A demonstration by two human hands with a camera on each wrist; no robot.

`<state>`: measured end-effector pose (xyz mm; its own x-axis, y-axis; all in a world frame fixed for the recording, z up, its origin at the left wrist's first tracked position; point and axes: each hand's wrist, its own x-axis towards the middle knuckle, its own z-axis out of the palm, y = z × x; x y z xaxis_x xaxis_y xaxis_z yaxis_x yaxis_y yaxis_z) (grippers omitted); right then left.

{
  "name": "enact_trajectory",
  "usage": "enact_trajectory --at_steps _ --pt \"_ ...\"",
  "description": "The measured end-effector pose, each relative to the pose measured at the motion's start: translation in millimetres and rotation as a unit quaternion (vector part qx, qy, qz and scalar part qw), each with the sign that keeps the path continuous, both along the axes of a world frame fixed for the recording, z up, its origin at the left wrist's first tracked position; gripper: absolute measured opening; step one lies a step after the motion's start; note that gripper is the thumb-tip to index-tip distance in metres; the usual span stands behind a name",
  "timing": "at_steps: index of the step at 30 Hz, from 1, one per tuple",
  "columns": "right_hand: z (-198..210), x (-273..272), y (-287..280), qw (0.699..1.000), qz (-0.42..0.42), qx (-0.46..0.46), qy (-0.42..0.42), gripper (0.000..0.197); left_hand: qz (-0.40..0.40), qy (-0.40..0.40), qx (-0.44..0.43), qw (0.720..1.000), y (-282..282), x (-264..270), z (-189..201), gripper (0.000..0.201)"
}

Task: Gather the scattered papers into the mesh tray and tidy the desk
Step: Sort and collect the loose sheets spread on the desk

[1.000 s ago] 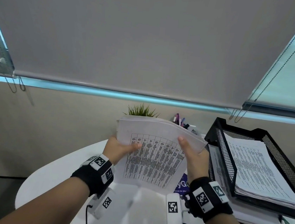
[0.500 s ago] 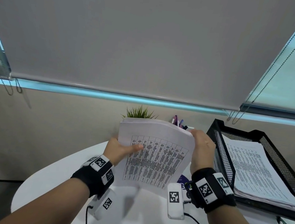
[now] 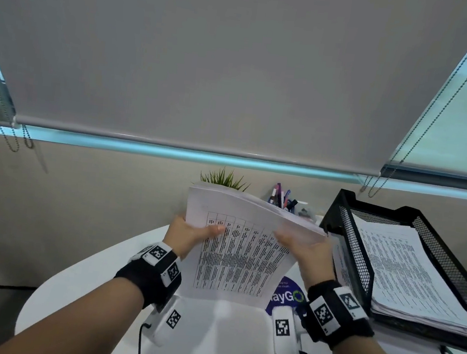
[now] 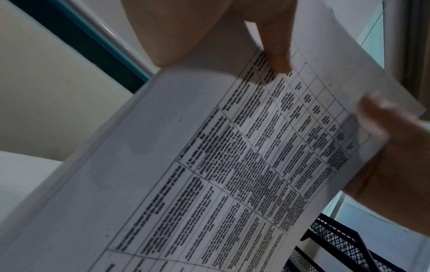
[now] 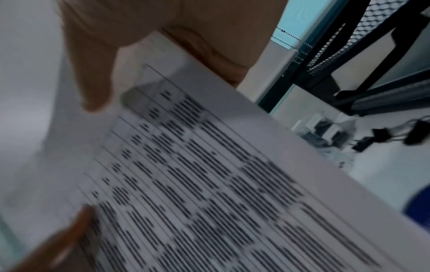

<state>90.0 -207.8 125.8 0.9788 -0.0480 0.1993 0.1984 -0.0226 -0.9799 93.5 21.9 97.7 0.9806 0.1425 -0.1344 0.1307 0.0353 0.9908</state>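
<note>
At frame centre we held the paper stack [image 3: 235,252] upright above the surface [image 3: 91,291], left hand [image 3: 188,234] and right hand [image 3: 309,254] pinching its sides, probably to square edges; mesh tray [image 3: 361,267] at right.

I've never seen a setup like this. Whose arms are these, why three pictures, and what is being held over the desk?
No machine here: a person is tidying a desk, wearing black wristbands with square markers and small cameras. The wide picture comes from a camera on the head, looking down. The other two come from the wrist cameras, so they show fingers and paper up close, the right one blurred. The left hand and right hand hold a stack of printed papers by its sides, thumbs on the front sheet. It stands on edge above the white desk. To the right sits a black mesh tray already holding papers. Behind the stack are a small green plant and some pens.
</note>
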Motion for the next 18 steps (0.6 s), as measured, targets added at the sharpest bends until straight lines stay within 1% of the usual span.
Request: enact_trajectory --at_steps 1,2,4,5,6,7,9,10,11,13,14,15,18 --pt "-6 -1 0 1.000 0.007 -0.009 0.025 0.039 0.000 0.001 -0.002 1.000 0 0 0 0.034" --pt "-11 -2 1 0.999 0.003 -0.009 0.042 0.039 0.004 0.002 -0.007 1.000 -1 0 0 0.044" --pt "-15 -2 3 0.998 -0.015 0.015 0.060 0.040 0.015 -0.001 -0.020 1.000 -4 0 2 0.081" --pt "-14 -2 4 0.998 -0.022 0.027 0.061 0.041 0.021 -0.008 -0.024 0.999 -4 0 2 0.093" --pt "-12 -1 3 0.997 -0.028 0.033 0.057 0.042 0.026 -0.017 -0.029 0.999 -5 0 3 0.091" --pt "-9 0 3 0.998 -0.030 0.034 0.048 0.041 0.028 -0.028 -0.034 0.999 -5 1 3 0.076" --pt "-6 -1 1 0.999 -0.029 0.025 0.036 0.037 0.024 -0.059 -0.041 0.997 -5 -1 7 0.039" --pt "-6 -2 0 0.999 -0.030 0.019 0.035 0.034 0.024 -0.075 -0.048 0.996 -6 -3 10 0.032" --pt "-7 -3 0 0.999 -0.033 0.015 0.038 0.033 0.019 -0.092 -0.058 0.994 -6 -6 12 0.035" --pt "-11 -5 -1 0.998 -0.042 0.018 0.047 0.033 0.022 -0.123 -0.067 0.990 -5 -9 15 0.061" --pt "-13 -5 -1 0.997 -0.044 0.020 0.052 0.033 0.030 -0.141 -0.071 0.987 -5 -10 19 0.069" --pt "-13 -5 -1 0.997 -0.043 0.021 0.056 0.032 0.041 -0.152 -0.074 0.985 -5 -10 23 0.069" --pt "-14 -6 0 0.998 -0.037 0.020 0.055 0.030 0.074 -0.186 -0.073 0.977 -9 -9 38 0.054"
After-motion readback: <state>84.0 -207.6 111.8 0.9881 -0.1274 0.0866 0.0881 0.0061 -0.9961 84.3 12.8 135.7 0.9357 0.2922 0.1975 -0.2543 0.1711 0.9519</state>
